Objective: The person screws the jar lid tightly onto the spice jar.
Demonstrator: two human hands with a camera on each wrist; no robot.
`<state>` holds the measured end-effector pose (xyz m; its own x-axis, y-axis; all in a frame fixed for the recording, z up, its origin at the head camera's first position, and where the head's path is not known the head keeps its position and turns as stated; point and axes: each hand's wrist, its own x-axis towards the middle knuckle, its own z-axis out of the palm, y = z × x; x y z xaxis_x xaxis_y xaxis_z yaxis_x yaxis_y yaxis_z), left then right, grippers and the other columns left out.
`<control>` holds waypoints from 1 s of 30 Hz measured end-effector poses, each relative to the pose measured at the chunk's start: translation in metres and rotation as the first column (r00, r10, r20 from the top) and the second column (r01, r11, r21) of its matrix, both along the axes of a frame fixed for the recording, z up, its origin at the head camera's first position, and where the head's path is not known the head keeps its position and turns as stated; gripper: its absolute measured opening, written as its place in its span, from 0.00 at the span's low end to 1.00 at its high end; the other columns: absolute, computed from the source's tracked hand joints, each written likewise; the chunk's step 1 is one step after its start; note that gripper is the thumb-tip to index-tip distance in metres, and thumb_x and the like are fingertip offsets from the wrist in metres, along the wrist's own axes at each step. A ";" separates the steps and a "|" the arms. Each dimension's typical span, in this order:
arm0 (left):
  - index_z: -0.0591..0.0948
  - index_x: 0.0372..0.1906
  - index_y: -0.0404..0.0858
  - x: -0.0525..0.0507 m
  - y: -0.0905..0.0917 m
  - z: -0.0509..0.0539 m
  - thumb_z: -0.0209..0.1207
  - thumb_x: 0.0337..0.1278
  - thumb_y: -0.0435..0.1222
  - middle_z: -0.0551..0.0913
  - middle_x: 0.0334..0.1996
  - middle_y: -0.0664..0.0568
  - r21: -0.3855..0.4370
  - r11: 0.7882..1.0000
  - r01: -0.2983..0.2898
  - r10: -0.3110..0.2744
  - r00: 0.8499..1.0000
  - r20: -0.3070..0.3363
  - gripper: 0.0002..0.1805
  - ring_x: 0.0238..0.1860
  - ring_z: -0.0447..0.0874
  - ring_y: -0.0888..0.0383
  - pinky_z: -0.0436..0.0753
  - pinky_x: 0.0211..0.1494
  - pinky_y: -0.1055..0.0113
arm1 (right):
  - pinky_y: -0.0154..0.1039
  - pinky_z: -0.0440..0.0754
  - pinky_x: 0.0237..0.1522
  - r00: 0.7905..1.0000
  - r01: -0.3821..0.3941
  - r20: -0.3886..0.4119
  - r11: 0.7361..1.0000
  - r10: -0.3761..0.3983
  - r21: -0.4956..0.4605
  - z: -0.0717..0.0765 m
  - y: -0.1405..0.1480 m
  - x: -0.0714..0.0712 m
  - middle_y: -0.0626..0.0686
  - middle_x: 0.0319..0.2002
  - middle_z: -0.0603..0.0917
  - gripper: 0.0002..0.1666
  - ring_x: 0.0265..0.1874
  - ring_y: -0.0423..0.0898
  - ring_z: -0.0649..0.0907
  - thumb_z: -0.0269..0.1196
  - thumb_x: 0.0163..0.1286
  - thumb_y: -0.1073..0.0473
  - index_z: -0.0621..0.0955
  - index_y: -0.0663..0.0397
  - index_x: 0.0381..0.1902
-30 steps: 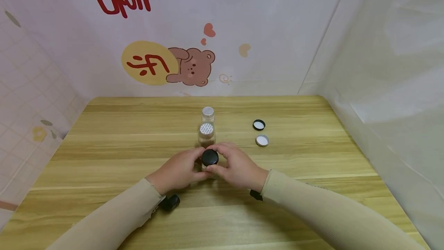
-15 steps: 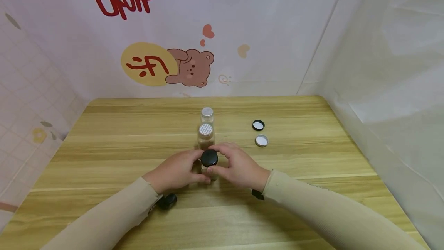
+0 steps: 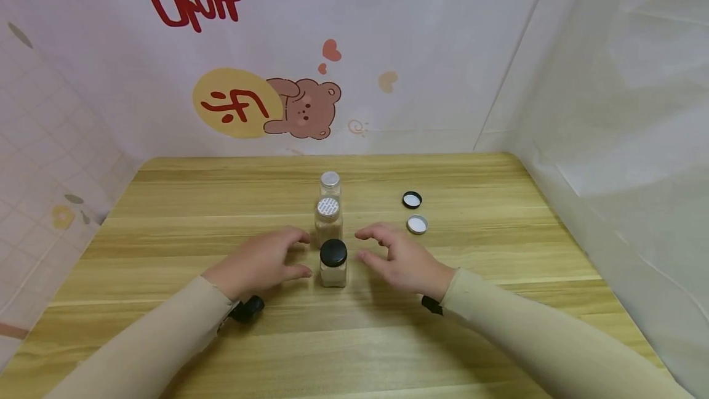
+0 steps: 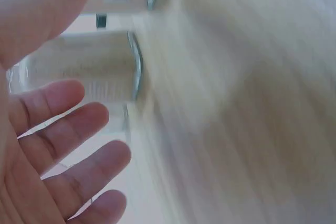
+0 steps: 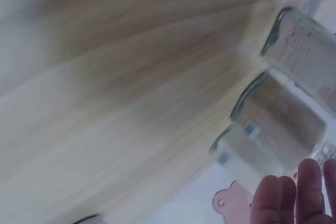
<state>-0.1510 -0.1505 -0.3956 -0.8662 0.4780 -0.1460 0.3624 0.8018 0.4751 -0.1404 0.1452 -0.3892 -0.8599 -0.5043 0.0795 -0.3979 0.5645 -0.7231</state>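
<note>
From my end of the feed, at left, I see the left hand (image 3: 260, 265) over the middle of the counter (image 3: 177, 214), fingers loosely bent and the thumb set wide apart from them, holding nothing.

Just to its right, untouched, is the black-capped jar (image 3: 333, 271), upright in the middle of the counter, its cap sitting level as far as I can tell. It stands on its own flat base, which I take to be why neither hand needs to steady it.

Behind it, the middle jar (image 3: 328, 219) with a hatched top and the rear jar (image 3: 330, 182) with a plain silvery top continue a row toward the counter's far edge. I judge that single file leaves room to straddle each jar from both sides.

The right hand (image 3: 408, 260) mirrors the left: fingers curved, wide of the thumb, nothing between them.

Beyond it, toward the far right corner, the silver lid (image 3: 417, 225) and the black lid (image 3: 412, 200) lie white linings up, probably parked aside to keep the row accessible.
</note>
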 end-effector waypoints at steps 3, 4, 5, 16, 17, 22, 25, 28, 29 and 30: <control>0.77 0.70 0.42 -0.003 -0.006 0.000 0.70 0.64 0.55 0.81 0.67 0.49 -0.050 0.999 -0.017 0.014 0.999 -0.051 0.35 0.69 0.80 0.47 0.79 0.72 0.46 | 0.55 0.80 0.67 1.000 0.021 -0.023 1.000 -0.021 -0.004 0.000 0.007 -0.003 0.54 0.63 0.84 0.20 0.64 0.53 0.81 0.65 0.77 0.56 0.82 0.56 0.63; 0.76 0.71 0.42 -0.005 -0.008 0.000 0.70 0.64 0.55 0.80 0.68 0.49 -0.060 0.998 -0.022 0.018 0.998 -0.066 0.36 0.69 0.80 0.47 0.78 0.72 0.46 | 0.56 0.80 0.66 0.999 0.032 -0.033 0.999 -0.032 0.004 0.000 0.010 -0.004 0.54 0.63 0.84 0.20 0.64 0.54 0.81 0.65 0.77 0.56 0.82 0.56 0.63; 0.75 0.72 0.42 -0.006 -0.009 0.000 0.70 0.64 0.56 0.79 0.69 0.49 -0.067 0.997 -0.025 0.020 0.997 -0.081 0.38 0.70 0.79 0.46 0.78 0.73 0.46 | 0.57 0.80 0.66 0.998 0.043 -0.047 0.999 -0.042 0.013 0.001 0.012 -0.005 0.55 0.63 0.84 0.20 0.65 0.55 0.81 0.66 0.77 0.56 0.82 0.56 0.63; 0.60 0.83 0.40 -0.019 -0.010 -0.002 0.67 0.64 0.62 0.63 0.81 0.40 -0.113 0.993 -0.033 0.012 0.984 -0.178 0.53 0.82 0.56 0.33 0.61 0.81 0.36 | 0.61 0.76 0.68 0.974 0.185 -0.148 0.979 -0.170 0.091 -0.008 0.043 -0.037 0.62 0.65 0.81 0.26 0.67 0.65 0.77 0.68 0.75 0.56 0.80 0.64 0.65; 0.59 0.84 0.39 -0.020 -0.010 -0.002 0.66 0.65 0.62 0.62 0.82 0.40 -0.114 0.993 -0.034 0.013 0.983 -0.181 0.53 0.83 0.55 0.33 0.61 0.82 0.36 | 0.61 0.76 0.69 0.972 0.200 -0.147 0.975 -0.185 0.098 -0.009 0.046 -0.040 0.63 0.66 0.80 0.27 0.68 0.65 0.76 0.68 0.75 0.56 0.79 0.64 0.66; 0.56 0.84 0.38 -0.025 -0.009 -0.004 0.64 0.66 0.62 0.58 0.83 0.39 -0.127 0.991 -0.036 0.010 0.980 -0.197 0.54 0.83 0.51 0.32 0.57 0.83 0.36 | 0.63 0.72 0.73 0.963 0.245 -0.151 0.955 -0.221 0.166 -0.015 0.059 -0.057 0.66 0.71 0.76 0.32 0.72 0.68 0.72 0.66 0.77 0.51 0.77 0.65 0.70; 0.56 0.85 0.38 -0.028 -0.008 -0.005 0.63 0.67 0.63 0.56 0.84 0.39 -0.128 0.991 -0.035 0.008 0.980 -0.200 0.54 0.83 0.51 0.32 0.56 0.83 0.36 | 0.63 0.70 0.74 0.961 0.260 -0.152 0.944 -0.232 0.202 -0.018 0.067 -0.065 0.66 0.71 0.75 0.32 0.73 0.69 0.71 0.65 0.77 0.50 0.76 0.64 0.70; 0.55 0.85 0.38 -0.029 -0.008 -0.005 0.62 0.68 0.63 0.56 0.84 0.39 -0.131 0.991 -0.037 0.010 0.981 -0.196 0.53 0.84 0.50 0.32 0.55 0.84 0.36 | 0.63 0.70 0.74 0.961 0.266 -0.138 0.940 -0.241 0.215 -0.020 0.073 -0.073 0.65 0.70 0.76 0.31 0.72 0.68 0.71 0.65 0.77 0.49 0.77 0.63 0.69; 0.55 0.85 0.38 -0.030 -0.008 -0.005 0.61 0.68 0.63 0.55 0.84 0.39 -0.132 0.990 -0.038 0.012 0.981 -0.195 0.53 0.84 0.50 0.32 0.55 0.84 0.37 | 0.63 0.71 0.73 0.960 0.268 -0.136 0.938 -0.243 0.219 -0.021 0.075 -0.075 0.66 0.70 0.76 0.31 0.71 0.68 0.71 0.65 0.77 0.49 0.77 0.63 0.69; 0.55 0.85 0.38 -0.030 -0.007 -0.005 0.61 0.69 0.64 0.55 0.84 0.40 -0.132 0.990 -0.039 0.013 0.981 -0.194 0.53 0.84 0.50 0.33 0.55 0.84 0.37 | 0.63 0.71 0.73 0.959 0.274 -0.131 0.936 -0.250 0.223 -0.021 0.077 -0.077 0.65 0.69 0.77 0.31 0.71 0.68 0.71 0.65 0.77 0.49 0.77 0.63 0.69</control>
